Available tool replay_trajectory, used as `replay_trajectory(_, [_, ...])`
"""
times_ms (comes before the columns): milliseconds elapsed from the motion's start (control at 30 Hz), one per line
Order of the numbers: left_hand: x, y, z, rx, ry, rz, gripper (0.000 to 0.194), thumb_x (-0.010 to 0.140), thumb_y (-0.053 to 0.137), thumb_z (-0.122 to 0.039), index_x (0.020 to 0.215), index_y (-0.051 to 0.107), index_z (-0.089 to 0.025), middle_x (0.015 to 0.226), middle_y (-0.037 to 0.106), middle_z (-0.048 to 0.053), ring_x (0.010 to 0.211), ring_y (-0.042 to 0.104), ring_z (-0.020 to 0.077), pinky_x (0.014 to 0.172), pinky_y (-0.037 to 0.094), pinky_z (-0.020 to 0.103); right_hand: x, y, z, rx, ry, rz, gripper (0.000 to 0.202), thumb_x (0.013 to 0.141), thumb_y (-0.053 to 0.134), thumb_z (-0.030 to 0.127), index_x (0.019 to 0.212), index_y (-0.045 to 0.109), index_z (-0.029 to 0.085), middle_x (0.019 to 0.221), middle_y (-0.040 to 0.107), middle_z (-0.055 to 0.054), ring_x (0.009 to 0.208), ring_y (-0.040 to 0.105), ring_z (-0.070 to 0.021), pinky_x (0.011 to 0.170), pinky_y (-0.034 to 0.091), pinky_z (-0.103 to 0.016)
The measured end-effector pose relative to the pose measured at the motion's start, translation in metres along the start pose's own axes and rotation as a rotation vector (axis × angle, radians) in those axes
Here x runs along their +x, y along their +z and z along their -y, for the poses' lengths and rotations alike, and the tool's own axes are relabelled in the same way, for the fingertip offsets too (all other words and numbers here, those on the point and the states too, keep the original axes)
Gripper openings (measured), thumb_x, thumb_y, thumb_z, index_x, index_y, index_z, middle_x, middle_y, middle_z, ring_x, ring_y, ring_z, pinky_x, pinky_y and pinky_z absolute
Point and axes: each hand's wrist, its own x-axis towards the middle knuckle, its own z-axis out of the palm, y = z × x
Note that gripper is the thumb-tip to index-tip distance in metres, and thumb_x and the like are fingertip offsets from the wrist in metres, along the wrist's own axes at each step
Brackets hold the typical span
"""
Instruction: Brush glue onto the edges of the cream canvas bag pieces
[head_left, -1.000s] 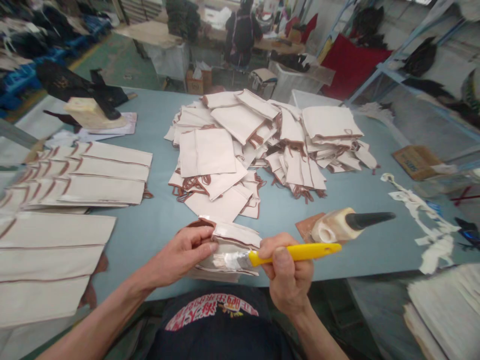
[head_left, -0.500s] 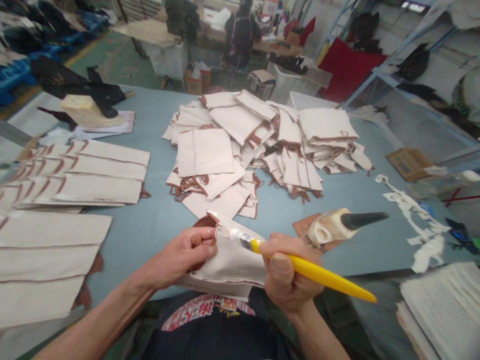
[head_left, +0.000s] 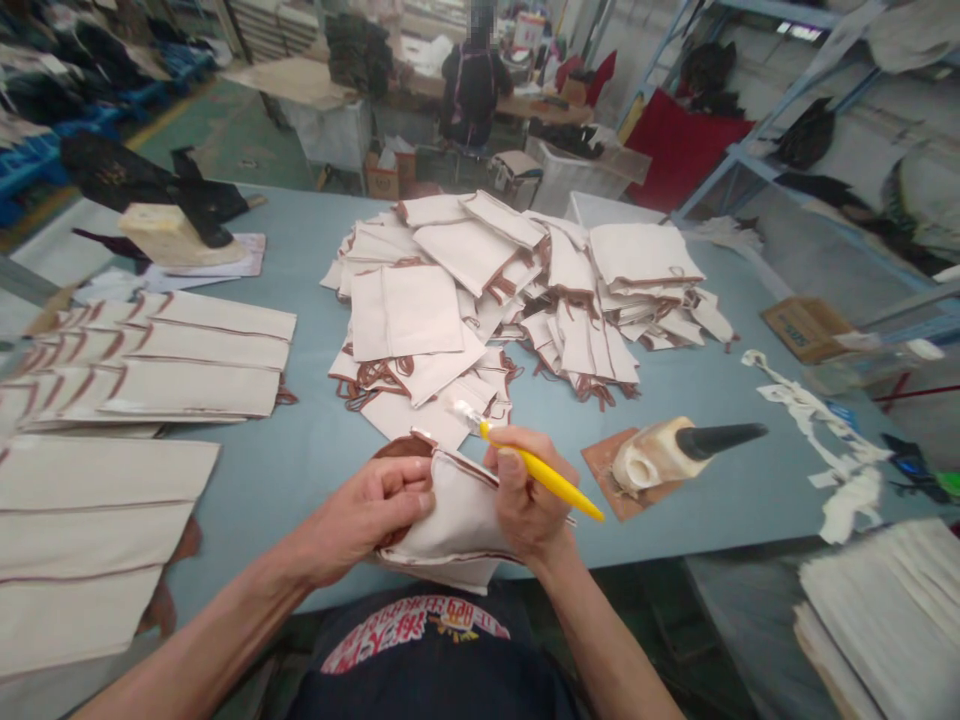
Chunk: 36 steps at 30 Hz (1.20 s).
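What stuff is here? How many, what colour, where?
table: one, bluish, middle
heaped pieces: many, cream, middle
spread pieces: several, cream, left
held piece: one, cream, left fingers
brush: one, yellow handle, right fingers
bottle: one, cream with black nozzle, right
flat piece: one, brown, under bottle
scraps: several, white, right
stack: one, whitish, bottom right
block: one, cream, back left
papers: some, white, under block
cloth: some, black, back left
carton: one, brown, right
sheet: one, red, back right
shelf frame: one, blue, right
person: one, dark clothes, background
far clutter: too blurred to count
shirt: one, dark, printed, bottom
left hand: one, bare, middle
right hand: one, bare, middle
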Motion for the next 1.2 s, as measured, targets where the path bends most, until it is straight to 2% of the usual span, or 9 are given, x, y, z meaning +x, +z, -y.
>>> replay_trajectory(100, [0.002, 0.003, -0.003, 0.000, 0.027, -0.010, 0.056, 0.086, 0.078, -0.062, 0.112, 0.075, -0.011, 0.066, 0.050, -0.006, 0.051, 0.029, 0.0052, 0.043, 0.018, 0.018, 0.005, 0.003, 0.002, -0.089, -0.066, 0.032, 0.019, 0.110, 0.048, 0.028, 0.113, 0.066, 0.022, 0.089, 0.078, -0.004, 0.077, 0.077, -0.0161, 0.071, 0.061, -0.026])
replay_trajectory(233, [0.004, 0.002, -0.004, -0.009, 0.023, -0.002, 0.059, 0.087, 0.078, -0.061, 0.120, 0.075, -0.012, 0.066, 0.051, -0.006, 0.051, 0.028, 0.0055, 0.044, 0.019, 0.018, 0.004, 0.008, 0.002, -0.159, -0.038, 0.097, 0.018, 0.109, 0.050, 0.024, 0.112, 0.067, 0.021, 0.093, 0.079, -0.005, 0.084, 0.078, -0.0169, 0.074, 0.060, -0.026])
replay_trajectory(367, [0.001, -0.010, 0.000, 0.069, 0.056, -0.038, 0.052, 0.093, 0.073, -0.059, 0.122, 0.078, -0.016, 0.087, 0.069, 0.003, 0.067, 0.050, 0.0097, 0.057, 0.036, 0.018, 0.008, 0.008, -0.015, -0.233, 0.022, -0.023, 0.027, 0.111, 0.045, 0.029, 0.104, 0.069, 0.019, 0.091, 0.079, -0.007, 0.083, 0.076, -0.0183, 0.075, 0.058, -0.027])
replay_trajectory(500, [0.000, -0.022, 0.016, 0.197, -0.006, 0.043, 0.049, 0.093, 0.072, -0.051, 0.128, 0.075, -0.018, 0.111, 0.079, 0.009, 0.090, 0.067, 0.0198, 0.074, 0.050, 0.025, 0.015, 0.003, -0.032, -0.301, 0.129, -0.088, 0.035, 0.112, 0.043, 0.036, 0.099, 0.070, 0.018, 0.087, 0.077, -0.008, 0.073, 0.071, -0.0181, 0.070, 0.054, -0.028])
replay_trajectory(633, [0.003, -0.019, 0.037, 0.453, 0.117, -0.007, 0.029, 0.099, 0.060, -0.034, 0.115, 0.077, -0.017, 0.113, 0.080, 0.008, 0.100, 0.069, 0.0220, 0.089, 0.051, 0.030, 0.013, 0.004, -0.043, -0.302, 0.165, -0.099, 0.037, 0.111, 0.043, 0.039, 0.097, 0.071, 0.019, 0.088, 0.076, -0.009, 0.072, 0.068, -0.0184, 0.069, 0.051, -0.028])
replay_trajectory(800, [0.007, -0.008, 0.059, 0.644, 0.240, -0.018, 0.024, 0.104, 0.053, -0.029, 0.115, 0.071, -0.018, 0.111, 0.076, 0.005, 0.097, 0.067, 0.0199, 0.088, 0.049, 0.028, 0.006, 0.016, -0.061, -0.307, 0.204, -0.089, 0.043, 0.112, 0.040, 0.041, 0.095, 0.071, 0.017, 0.086, 0.075, -0.009, 0.073, 0.068, -0.0192, 0.069, 0.049, -0.029])
replay_trajectory(900, [0.009, -0.003, 0.069, 0.697, 0.296, -0.059, 0.021, 0.107, 0.049, -0.030, 0.101, 0.066, -0.018, 0.098, 0.069, 0.004, 0.089, 0.062, 0.0181, 0.084, 0.048, 0.028, 0.005, 0.020, -0.069, -0.318, 0.218, -0.098, 0.045, 0.112, 0.040, 0.043, 0.095, 0.072, 0.016, 0.086, 0.076, -0.010, 0.073, 0.068, -0.0194, 0.070, 0.049, -0.029])
replay_trajectory(1100, [0.005, 0.003, 0.072, 0.778, 0.344, -0.119, 0.023, 0.110, 0.042, -0.027, 0.092, 0.055, -0.021, 0.084, 0.060, -0.001, 0.078, 0.058, 0.0155, 0.077, 0.045, 0.027, 0.002, 0.003, -0.044, -0.199, 0.261, -0.153, 0.039, 0.109, 0.044, 0.042, 0.098, 0.071, 0.016, 0.075, 0.072, -0.004, 0.064, 0.065, -0.0155, 0.068, 0.052, -0.027])
replay_trajectory(1200, [-0.001, 0.000, 0.072, 0.865, 0.404, -0.130, 0.017, 0.109, 0.044, -0.023, 0.098, 0.056, -0.021, 0.088, 0.064, -0.001, 0.079, 0.061, 0.0156, 0.076, 0.045, 0.026, -0.006, -0.014, -0.016, -0.119, 0.273, -0.053, 0.033, 0.107, 0.046, 0.034, 0.091, 0.070, 0.018, 0.073, 0.072, -0.002, 0.058, 0.065, -0.0142, 0.061, 0.053, -0.026])
